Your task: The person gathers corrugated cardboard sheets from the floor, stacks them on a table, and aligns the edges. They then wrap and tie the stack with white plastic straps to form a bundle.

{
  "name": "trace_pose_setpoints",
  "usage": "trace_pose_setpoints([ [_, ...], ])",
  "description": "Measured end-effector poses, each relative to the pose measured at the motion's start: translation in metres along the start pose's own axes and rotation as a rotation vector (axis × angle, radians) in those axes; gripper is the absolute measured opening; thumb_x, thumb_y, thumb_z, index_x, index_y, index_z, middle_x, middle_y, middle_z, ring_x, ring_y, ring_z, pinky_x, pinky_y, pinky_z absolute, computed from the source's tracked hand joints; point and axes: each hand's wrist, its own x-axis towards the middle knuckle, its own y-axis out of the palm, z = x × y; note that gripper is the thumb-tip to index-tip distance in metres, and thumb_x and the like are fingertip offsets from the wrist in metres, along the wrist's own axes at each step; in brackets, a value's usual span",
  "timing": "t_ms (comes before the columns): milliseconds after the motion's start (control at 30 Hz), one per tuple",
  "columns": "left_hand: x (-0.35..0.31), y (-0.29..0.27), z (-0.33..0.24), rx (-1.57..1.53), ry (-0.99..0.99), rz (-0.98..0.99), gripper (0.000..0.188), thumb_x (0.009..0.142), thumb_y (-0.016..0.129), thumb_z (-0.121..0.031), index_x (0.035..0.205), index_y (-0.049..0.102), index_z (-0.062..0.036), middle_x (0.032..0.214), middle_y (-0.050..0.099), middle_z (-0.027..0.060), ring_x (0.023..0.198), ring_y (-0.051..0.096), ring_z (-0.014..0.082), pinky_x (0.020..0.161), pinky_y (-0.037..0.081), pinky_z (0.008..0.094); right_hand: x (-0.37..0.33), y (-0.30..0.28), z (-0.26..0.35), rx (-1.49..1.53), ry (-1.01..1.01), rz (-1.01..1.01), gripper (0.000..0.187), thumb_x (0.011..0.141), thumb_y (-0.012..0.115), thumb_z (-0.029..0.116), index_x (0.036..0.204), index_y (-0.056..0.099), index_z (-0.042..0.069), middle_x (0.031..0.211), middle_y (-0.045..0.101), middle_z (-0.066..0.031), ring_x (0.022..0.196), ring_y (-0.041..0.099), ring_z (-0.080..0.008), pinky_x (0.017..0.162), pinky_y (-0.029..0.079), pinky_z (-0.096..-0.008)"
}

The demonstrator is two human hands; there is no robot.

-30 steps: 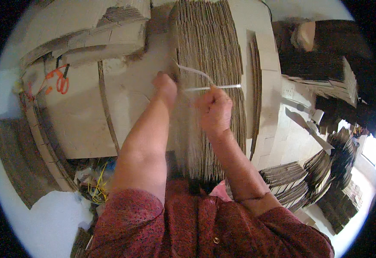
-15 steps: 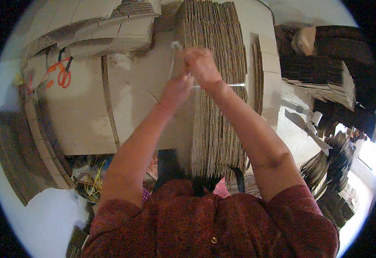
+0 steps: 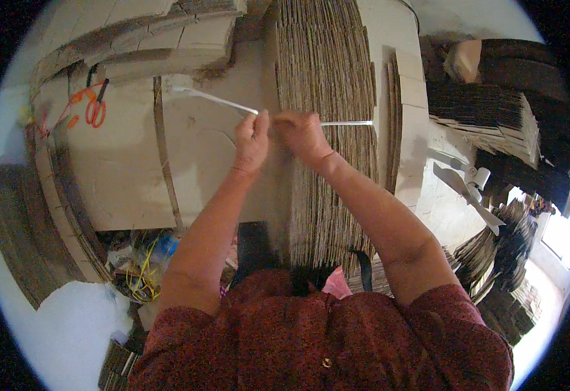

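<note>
A long stack of cardboard sheets [image 3: 329,195] stands on edge in front of me, edges up. White string [image 3: 347,123] crosses the top of the stack. My left hand [image 3: 252,143], left of the stack, is closed on the string, and a loose white end sticks out from it toward the upper left. Over the stack's left edge, my right hand [image 3: 303,135] is curled around the string, its fingertips slightly blurred. The two hands are close together; the string between them is hidden.
Orange-handled scissors [image 3: 96,107] lie at the left of the cardboard-covered table [image 3: 210,169]. More flat cardboard [image 3: 187,49] is piled at the far left. Other cardboard stacks [image 3: 484,117] and a white fan [image 3: 471,182] are at the right. Yellow cord [image 3: 143,277] lies below the table's near edge.
My left hand has drawn away to the left and slightly up, pulling the white end out with it. The right hand has come nearer to me.
</note>
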Motion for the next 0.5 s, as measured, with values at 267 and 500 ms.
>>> trace_pose_setpoints([
  [267,-0.006,-0.008,-0.005,-0.601,-0.486,-0.251,0.037,0.091,0.048,-0.030,0.062,0.042,-0.0074,0.054,0.043,0.0017,0.048,0.044,0.0132,0.047,0.039,0.0292,0.003,0.002,-0.011,-0.274,-0.170,0.048,0.013,0.070,0.057,0.003,0.082,0.063,0.002,0.077,0.059,-0.0179,0.072,0.058,-0.0353,0.063,0.047,-0.0379],
  [500,0.015,-0.017,-0.047,-0.340,-0.243,-0.033,0.031,0.090,0.051,-0.027,0.071,0.053,-0.0030,0.060,0.049,0.0034,0.057,0.047,0.0105,0.057,0.041,0.0272,0.008,-0.001,-0.016,-0.309,-0.269,0.172,0.012,0.069,0.057,0.004,0.080,0.062,0.004,0.075,0.058,-0.0175,0.071,0.057,-0.0365,0.062,0.047,-0.0404],
])
